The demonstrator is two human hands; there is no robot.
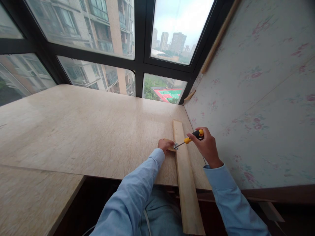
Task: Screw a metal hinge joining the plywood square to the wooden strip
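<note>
A long wooden board [186, 177] lies on the stone sill, its near end sticking out past the front edge. At its left side sits a small metal hinge [176, 146], which bridges the board and a small wood block [171, 148]. My left hand [165, 145] is closed on that block, fingers close to the hinge. In my right hand [207, 146] is a screwdriver [194, 136] with a yellow and black handle. Its shaft slants down to the left, and the tip meets the hinge. Whether a screw is under the tip is too small to tell.
The beige stone sill [98, 131] spreads to the left, with a lower-left stone section [31, 200] beside a dark gap. Dark window frames [141, 39] stand behind. A flower-papered wall [265, 108] rises close to my right hand.
</note>
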